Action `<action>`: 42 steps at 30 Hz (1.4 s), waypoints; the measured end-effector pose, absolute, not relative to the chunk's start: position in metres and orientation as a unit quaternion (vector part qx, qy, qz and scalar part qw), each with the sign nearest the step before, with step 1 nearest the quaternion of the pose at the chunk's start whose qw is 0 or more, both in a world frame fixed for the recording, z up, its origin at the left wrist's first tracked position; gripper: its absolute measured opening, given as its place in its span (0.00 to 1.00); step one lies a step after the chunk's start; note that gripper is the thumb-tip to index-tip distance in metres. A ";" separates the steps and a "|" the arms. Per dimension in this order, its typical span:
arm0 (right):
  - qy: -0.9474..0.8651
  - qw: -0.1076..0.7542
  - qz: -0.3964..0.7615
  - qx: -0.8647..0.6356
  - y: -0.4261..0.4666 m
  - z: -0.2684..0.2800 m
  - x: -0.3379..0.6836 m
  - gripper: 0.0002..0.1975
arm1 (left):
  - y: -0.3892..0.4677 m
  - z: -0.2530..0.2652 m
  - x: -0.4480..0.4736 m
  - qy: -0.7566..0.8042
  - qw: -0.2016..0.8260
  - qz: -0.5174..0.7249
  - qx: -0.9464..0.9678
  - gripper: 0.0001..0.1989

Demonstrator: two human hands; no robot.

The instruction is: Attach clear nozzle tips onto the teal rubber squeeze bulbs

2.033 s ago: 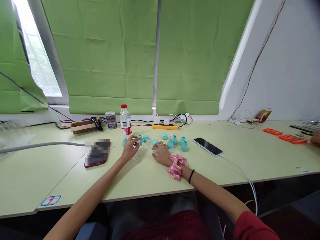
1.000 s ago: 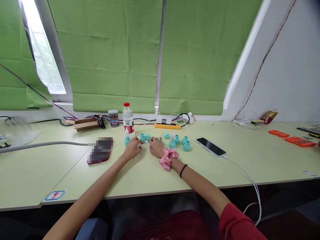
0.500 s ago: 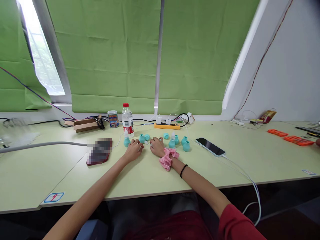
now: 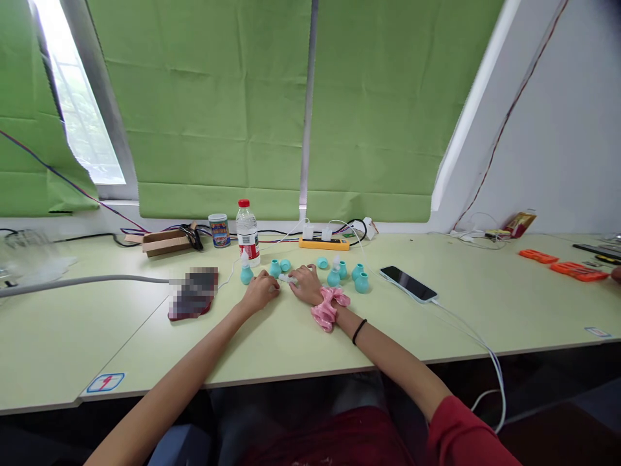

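My right hand (image 4: pixel 305 285), with a pink scrunchie (image 4: pixel 330 308) at its wrist, pinches a small translucent white nozzle-like piece (image 4: pixel 285 278) just above the table. A short gap to the left, my left hand (image 4: pixel 261 291) has its fingers curled downward; whatever lies under them is hidden. Behind it stands a teal rubber bulb with a clear tip (image 4: pixel 246 275). An open teal bulb (image 4: pixel 274 268) and one lying over (image 4: pixel 285 265) sit beyond my fingertips. Right of my right hand are several more teal bulbs (image 4: pixel 361 283), one of them fitted with a clear tip (image 4: pixel 334 277).
A red-capped water bottle (image 4: pixel 247 234), a can (image 4: pixel 220 231) and a yellow power strip (image 4: pixel 324 244) stand behind. A charging phone (image 4: pixel 409 285) lies right; a dark, blurred-out flat object (image 4: pixel 194 294) lies left. Orange trays (image 4: pixel 577 270) are far right.
The white nozzle-like piece in my right hand now shows more, pointing left between the hands. My right hand has shifted very slightly; my left hand stays nearly in place.
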State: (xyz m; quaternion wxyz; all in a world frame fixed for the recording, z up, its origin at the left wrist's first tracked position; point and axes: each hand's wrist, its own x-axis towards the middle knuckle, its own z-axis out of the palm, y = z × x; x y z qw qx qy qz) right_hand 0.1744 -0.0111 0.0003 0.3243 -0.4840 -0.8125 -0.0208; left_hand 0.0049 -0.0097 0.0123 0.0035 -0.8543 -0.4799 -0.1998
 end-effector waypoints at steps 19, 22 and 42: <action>-0.858 0.279 0.027 -0.431 -0.032 0.006 0.190 0.10 | -0.015 0.018 0.006 -0.463 -0.006 -0.239 -0.853 0.08; -0.853 0.280 0.036 -0.438 -0.032 0.006 0.190 0.11 | -0.016 0.016 0.005 -0.411 -0.026 -0.300 -0.861 0.08; -0.838 0.307 0.091 -0.442 -0.029 0.003 0.190 0.11 | -0.026 0.018 0.016 -0.343 -0.183 -0.343 -0.855 0.07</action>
